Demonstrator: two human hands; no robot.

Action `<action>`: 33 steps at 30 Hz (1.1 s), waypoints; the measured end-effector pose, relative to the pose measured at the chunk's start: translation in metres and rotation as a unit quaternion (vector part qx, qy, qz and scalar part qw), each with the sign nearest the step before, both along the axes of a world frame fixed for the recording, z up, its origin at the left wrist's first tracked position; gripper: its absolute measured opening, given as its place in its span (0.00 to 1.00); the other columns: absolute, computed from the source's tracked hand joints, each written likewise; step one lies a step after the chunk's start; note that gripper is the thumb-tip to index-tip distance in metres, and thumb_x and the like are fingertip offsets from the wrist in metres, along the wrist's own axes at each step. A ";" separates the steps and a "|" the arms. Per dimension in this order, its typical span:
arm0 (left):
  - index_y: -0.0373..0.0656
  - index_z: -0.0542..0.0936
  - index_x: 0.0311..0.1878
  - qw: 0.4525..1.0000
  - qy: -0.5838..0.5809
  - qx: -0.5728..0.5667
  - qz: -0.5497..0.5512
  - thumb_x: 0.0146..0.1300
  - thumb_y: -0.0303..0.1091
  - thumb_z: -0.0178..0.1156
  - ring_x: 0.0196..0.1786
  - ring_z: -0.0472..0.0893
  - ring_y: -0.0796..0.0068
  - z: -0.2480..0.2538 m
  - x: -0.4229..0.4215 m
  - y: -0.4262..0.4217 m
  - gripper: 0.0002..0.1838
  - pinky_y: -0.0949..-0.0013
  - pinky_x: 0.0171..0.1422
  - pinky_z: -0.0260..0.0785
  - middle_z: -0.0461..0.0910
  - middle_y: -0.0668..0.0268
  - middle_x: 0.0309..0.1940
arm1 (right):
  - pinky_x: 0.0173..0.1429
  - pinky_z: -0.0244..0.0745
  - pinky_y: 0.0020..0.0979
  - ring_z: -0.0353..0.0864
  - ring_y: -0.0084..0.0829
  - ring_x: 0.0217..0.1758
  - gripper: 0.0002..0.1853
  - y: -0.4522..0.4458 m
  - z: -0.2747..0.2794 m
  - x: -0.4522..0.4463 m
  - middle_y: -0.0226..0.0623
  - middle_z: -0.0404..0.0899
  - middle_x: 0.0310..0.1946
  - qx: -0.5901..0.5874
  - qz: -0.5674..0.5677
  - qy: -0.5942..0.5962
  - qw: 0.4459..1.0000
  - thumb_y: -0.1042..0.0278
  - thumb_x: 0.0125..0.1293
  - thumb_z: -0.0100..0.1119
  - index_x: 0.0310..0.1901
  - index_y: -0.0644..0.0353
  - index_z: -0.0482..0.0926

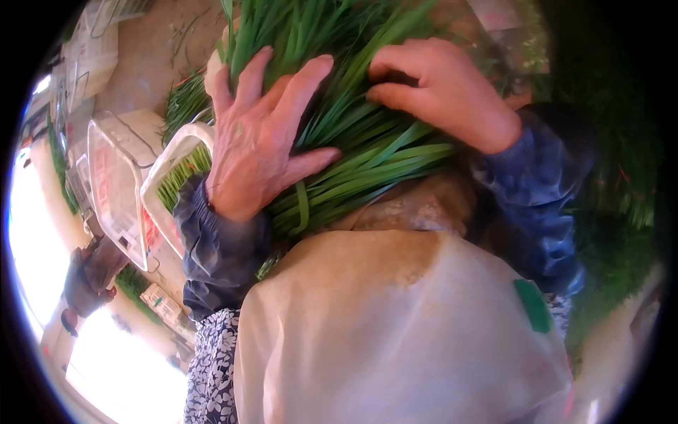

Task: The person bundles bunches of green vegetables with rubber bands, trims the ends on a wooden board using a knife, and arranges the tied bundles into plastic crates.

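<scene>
A thick heap of long, flat green garlic chives (pixel 385 152) lies across my lap and in front of me. My left hand (pixel 251 145) rests on the leaves with its fingers spread and its thumb out to the right. Over the right part of the heap, my right hand (pixel 448 88) has its fingers curled, thumb and forefinger tips close together against the leaves. Whether a leaf sits in that pinch is hidden. A pale apron (pixel 395 325) with brown stains covers my lap below the chives.
Left of my left arm stands a white plastic basket (pixel 152 187) holding green stalks. Farther left is a clear-sided crate (pixel 113 177). Another person (pixel 95 275) is at the far left. More greenery (pixel 614 177) piles up on the right, beside my right sleeve.
</scene>
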State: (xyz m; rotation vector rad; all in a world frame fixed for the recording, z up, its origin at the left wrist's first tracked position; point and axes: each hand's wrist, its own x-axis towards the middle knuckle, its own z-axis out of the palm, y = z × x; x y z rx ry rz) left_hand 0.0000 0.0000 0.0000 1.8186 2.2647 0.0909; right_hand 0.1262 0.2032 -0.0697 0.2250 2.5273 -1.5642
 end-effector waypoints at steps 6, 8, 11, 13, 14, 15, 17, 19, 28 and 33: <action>0.49 0.62 0.75 0.998 -0.051 0.032 0.018 0.40 0.38 0.79 0.67 0.68 0.39 -0.012 0.004 0.006 0.55 0.37 0.70 0.49 0.81 0.60 0.54 | 0.41 0.72 0.46 0.82 0.42 0.37 0.09 -0.004 -0.007 -0.003 0.38 0.82 0.27 0.200 0.039 0.220 0.954 0.63 0.55 0.64 0.37 0.55 0.84; 0.49 0.61 0.76 0.998 -0.046 0.019 0.024 0.40 0.38 0.79 0.67 0.68 0.39 -0.002 0.000 0.000 0.56 0.36 0.70 0.50 0.81 0.61 0.55 | 0.40 0.72 0.45 0.81 0.41 0.36 0.07 -0.020 0.001 -0.012 0.38 0.81 0.26 0.239 0.018 0.270 0.933 0.66 0.54 0.64 0.34 0.55 0.84; 0.50 0.59 0.77 0.999 -0.037 0.034 0.020 0.41 0.38 0.79 0.67 0.69 0.39 -0.005 0.005 0.004 0.57 0.35 0.70 0.50 0.81 0.62 0.56 | 0.39 0.74 0.46 0.82 0.42 0.36 0.06 -0.025 0.001 -0.008 0.39 0.82 0.27 0.206 0.023 0.276 0.938 0.69 0.52 0.65 0.32 0.56 0.82; 0.50 0.61 0.76 0.998 -0.041 0.037 0.019 0.41 0.38 0.78 0.67 0.68 0.40 -0.004 0.004 0.000 0.55 0.34 0.70 0.49 0.81 0.63 0.57 | 0.41 0.73 0.46 0.81 0.46 0.37 0.07 -0.028 0.007 -0.009 0.40 0.80 0.29 0.162 0.059 0.216 0.961 0.69 0.52 0.67 0.34 0.56 0.81; 0.50 0.63 0.75 0.998 -0.044 0.041 0.019 0.42 0.38 0.78 0.68 0.68 0.41 -0.002 0.003 -0.002 0.53 0.33 0.71 0.48 0.81 0.63 0.57 | 0.42 0.73 0.46 0.79 0.49 0.37 0.08 -0.028 0.009 -0.011 0.42 0.79 0.31 0.118 0.095 0.154 0.977 0.70 0.53 0.68 0.35 0.57 0.80; 0.50 0.63 0.75 0.998 -0.043 0.042 0.022 0.42 0.38 0.78 0.68 0.68 0.41 0.002 0.003 0.001 0.53 0.33 0.71 0.48 0.81 0.63 0.57 | 0.42 0.73 0.46 0.79 0.49 0.37 0.08 -0.024 0.008 -0.012 0.42 0.79 0.31 0.118 0.098 0.155 0.976 0.70 0.53 0.68 0.35 0.57 0.80; 0.46 0.64 0.75 0.997 -0.020 0.062 -0.032 0.46 0.48 0.75 0.75 0.64 0.44 0.017 0.000 0.001 0.52 0.38 0.78 0.44 0.79 0.55 0.60 | 0.38 0.76 0.50 0.83 0.51 0.37 0.09 -0.023 0.001 -0.014 0.46 0.82 0.31 0.097 0.125 0.205 0.966 0.70 0.54 0.62 0.38 0.57 0.82; 0.44 0.64 0.75 0.982 0.017 0.175 -0.070 0.47 0.54 0.73 0.75 0.63 0.45 0.022 -0.010 -0.002 0.52 0.40 0.79 0.44 0.77 0.50 0.62 | 0.38 0.76 0.49 0.82 0.52 0.37 0.08 -0.029 -0.007 -0.015 0.47 0.82 0.33 0.103 0.104 0.248 0.958 0.70 0.56 0.60 0.38 0.58 0.82; 0.34 0.53 0.77 0.955 -0.169 -0.118 0.215 0.35 0.48 0.82 0.73 0.66 0.44 0.014 0.014 -0.105 0.68 0.50 0.76 0.59 0.68 0.45 0.69 | 0.41 0.77 0.40 0.81 0.41 0.40 0.06 -0.058 -0.023 -0.019 0.38 0.77 0.32 0.151 0.077 0.285 0.943 0.68 0.59 0.55 0.35 0.59 0.79; 0.33 0.44 0.78 0.874 -0.318 0.017 0.367 0.36 0.37 0.82 0.66 0.76 0.53 0.003 0.040 -0.142 0.70 0.56 0.70 0.67 0.73 0.46 0.64 | 0.36 0.78 0.39 0.83 0.40 0.34 0.06 -0.074 0.008 -0.003 0.34 0.80 0.27 0.144 0.121 0.288 0.939 0.67 0.59 0.56 0.32 0.58 0.81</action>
